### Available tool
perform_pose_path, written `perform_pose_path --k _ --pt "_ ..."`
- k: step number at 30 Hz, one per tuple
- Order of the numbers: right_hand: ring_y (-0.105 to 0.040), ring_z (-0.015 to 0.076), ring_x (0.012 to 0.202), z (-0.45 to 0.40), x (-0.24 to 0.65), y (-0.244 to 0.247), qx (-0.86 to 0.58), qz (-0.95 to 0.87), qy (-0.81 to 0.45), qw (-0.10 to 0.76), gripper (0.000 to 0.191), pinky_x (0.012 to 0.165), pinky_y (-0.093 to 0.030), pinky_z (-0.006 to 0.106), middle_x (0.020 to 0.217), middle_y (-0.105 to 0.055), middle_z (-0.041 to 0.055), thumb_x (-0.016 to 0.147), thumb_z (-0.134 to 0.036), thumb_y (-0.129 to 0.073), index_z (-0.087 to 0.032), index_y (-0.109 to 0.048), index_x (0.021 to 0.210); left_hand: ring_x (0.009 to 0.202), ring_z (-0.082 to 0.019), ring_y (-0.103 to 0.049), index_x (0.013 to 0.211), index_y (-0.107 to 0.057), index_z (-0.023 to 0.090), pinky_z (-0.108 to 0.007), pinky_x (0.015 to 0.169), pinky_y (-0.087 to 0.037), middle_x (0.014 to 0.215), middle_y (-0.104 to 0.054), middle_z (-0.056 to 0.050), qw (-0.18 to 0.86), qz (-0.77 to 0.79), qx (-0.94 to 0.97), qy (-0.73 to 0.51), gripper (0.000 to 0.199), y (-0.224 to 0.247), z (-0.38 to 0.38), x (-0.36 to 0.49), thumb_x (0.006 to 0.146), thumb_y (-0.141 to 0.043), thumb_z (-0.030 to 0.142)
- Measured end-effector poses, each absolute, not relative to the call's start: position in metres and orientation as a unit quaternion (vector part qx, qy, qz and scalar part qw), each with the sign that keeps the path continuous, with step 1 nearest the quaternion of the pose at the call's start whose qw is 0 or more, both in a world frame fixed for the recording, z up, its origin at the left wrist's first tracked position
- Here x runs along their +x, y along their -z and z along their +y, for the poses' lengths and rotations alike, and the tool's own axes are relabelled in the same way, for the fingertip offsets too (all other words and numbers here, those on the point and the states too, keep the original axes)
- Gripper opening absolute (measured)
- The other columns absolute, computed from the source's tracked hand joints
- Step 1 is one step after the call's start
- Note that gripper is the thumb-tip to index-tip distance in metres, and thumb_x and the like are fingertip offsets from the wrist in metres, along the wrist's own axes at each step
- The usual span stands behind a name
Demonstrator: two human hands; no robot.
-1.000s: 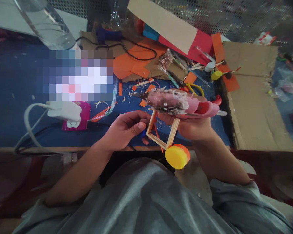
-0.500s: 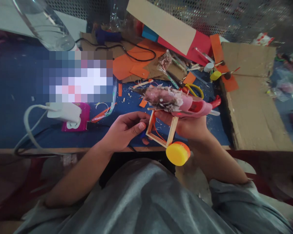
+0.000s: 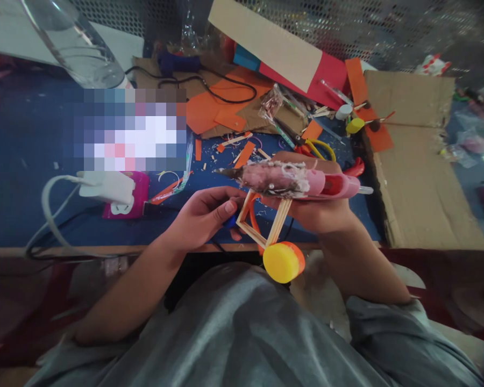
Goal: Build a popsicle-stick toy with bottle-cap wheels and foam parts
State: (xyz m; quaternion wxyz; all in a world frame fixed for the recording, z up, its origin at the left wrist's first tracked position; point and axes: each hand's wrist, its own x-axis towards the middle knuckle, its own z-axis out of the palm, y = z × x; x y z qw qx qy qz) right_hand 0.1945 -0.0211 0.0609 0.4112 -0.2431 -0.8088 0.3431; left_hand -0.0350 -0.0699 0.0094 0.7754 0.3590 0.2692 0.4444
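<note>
My right hand is closed around a pink glue gun, whose dark nozzle points left and whose barrel is crusted with dried glue. A clear glue stick pokes out of its back end. Just below the barrel is a small frame of wooden sticks with a yellow bottle cap and an orange one joined at its lower corner. My left hand is closed at the frame's left side, thumb bent over the fingers. A blue piece shows by its fingertips; the exact grip is hidden.
A magenta power strip with a white plug sits left. Yellow-handled scissors, orange paper and stick scraps lie behind the hands. Cardboard stands right; a clear bottle leans at the back left.
The glue gun has come down toward me and turned more level. The frame with its caps has shifted slightly left and toward me. My left hand has barely moved.
</note>
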Motion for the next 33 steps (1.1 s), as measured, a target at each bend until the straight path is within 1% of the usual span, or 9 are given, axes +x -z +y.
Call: perform_pose_path --k 4,12,19,23,25,27,29,31,33 --pt "-0.083 0.0264 0.118 -0.022 0.193 -0.058 -0.237 -0.783 -0.385 0.427 0.044 0.107 -0.069 0.043 0.125 -0.087 -0.0037 0.089 -0.018 -0.086 -0.043 -0.084 0.125 0.055 -0.011 -0.072 0.101 -0.079 0.013 -0.019 0.052 -0.065 0.079 -0.077 -0.003 0.772 0.282 0.368 -0.434 0.039 -0.007 -0.07 -0.036 0.088 -0.092 0.048" --pt "-0.078 0.0284 0.132 -0.027 0.183 -0.05 -0.318 -0.722 -0.427 0.442 0.036 0.12 -0.063 0.047 0.135 -0.084 -0.0015 0.093 -0.026 -0.086 -0.036 -0.084 0.127 0.061 -0.012 -0.071 0.103 -0.08 0.012 -0.019 0.051 -0.064 0.081 -0.075 -0.004 0.757 0.302 0.392 -0.426 0.044 -0.009 -0.07 -0.037 0.088 -0.092 0.051" --pt "-0.082 0.0281 0.122 -0.023 0.181 -0.047 -0.324 -0.715 -0.414 0.461 0.029 0.113 -0.067 0.045 0.127 -0.086 0.0018 0.088 -0.026 -0.09 -0.03 -0.087 0.116 0.058 -0.009 -0.066 0.102 -0.08 0.012 -0.019 0.051 -0.064 0.081 -0.072 -0.002 0.766 0.283 0.381 -0.434 0.042 -0.011 -0.07 -0.036 0.087 -0.093 0.049" --pt "-0.082 0.0287 0.116 -0.024 0.179 -0.043 -0.331 -0.692 -0.425 0.481 0.023 0.11 -0.068 0.046 0.117 -0.087 0.0025 0.084 -0.029 -0.091 -0.028 -0.087 0.107 0.065 -0.012 -0.072 0.102 -0.081 0.013 -0.02 0.058 -0.066 0.082 -0.075 -0.003 0.785 0.255 0.358 -0.437 0.038 -0.01 -0.07 -0.037 0.089 -0.092 0.046" --pt "-0.082 0.0282 0.114 -0.025 0.179 -0.04 -0.321 -0.686 -0.422 0.499 0.023 0.11 -0.067 0.047 0.115 -0.087 0.0017 0.087 -0.031 -0.089 -0.03 -0.087 0.11 0.069 -0.013 -0.076 0.105 -0.082 0.014 -0.021 0.063 -0.067 0.085 -0.078 -0.004 0.794 0.24 0.342 -0.442 0.035 -0.01 -0.071 -0.037 0.089 -0.093 0.043" --pt "-0.082 0.0263 0.107 -0.028 0.179 -0.039 -0.322 -0.685 -0.429 0.493 0.029 0.102 -0.068 0.045 0.115 -0.086 0.0018 0.09 -0.037 -0.088 -0.032 -0.085 0.118 0.073 -0.014 -0.078 0.109 -0.084 0.016 -0.022 0.067 -0.068 0.089 -0.08 -0.004 0.802 0.231 0.324 -0.445 0.034 -0.009 -0.071 -0.037 0.088 -0.094 0.04" --pt "-0.079 0.0205 0.087 -0.03 0.179 -0.039 -0.328 -0.687 -0.448 0.468 0.037 0.082 -0.068 0.037 0.107 -0.084 0.0014 0.088 -0.044 -0.09 -0.034 -0.083 0.123 0.077 -0.014 -0.08 0.112 -0.085 0.019 -0.021 0.071 -0.069 0.093 -0.082 -0.004 0.807 0.224 0.315 -0.447 0.033 -0.008 -0.072 -0.037 0.087 -0.095 0.039" --pt "-0.067 0.0139 0.066 -0.031 0.178 -0.042 -0.335 -0.689 -0.465 0.445 0.035 0.062 -0.059 0.03 0.086 -0.079 -0.0013 0.085 -0.046 -0.092 -0.033 -0.082 0.116 0.081 -0.013 -0.081 0.112 -0.086 0.021 -0.02 0.075 -0.069 0.093 -0.083 -0.003 0.81 0.215 0.312 -0.448 0.031 -0.007 -0.073 -0.038 0.087 -0.095 0.038" --pt "-0.056 0.011 0.057 -0.033 0.176 -0.046 -0.34 -0.688 -0.473 0.432 0.027 0.054 -0.051 0.028 0.067 -0.067 -0.0051 0.085 -0.043 -0.092 -0.029 -0.081 0.104 0.085 -0.013 -0.081 0.113 -0.087 0.022 -0.019 0.078 -0.068 0.094 -0.084 -0.003 0.812 0.212 0.307 -0.449 0.031 -0.007 -0.075 -0.039 0.087 -0.096 0.037"
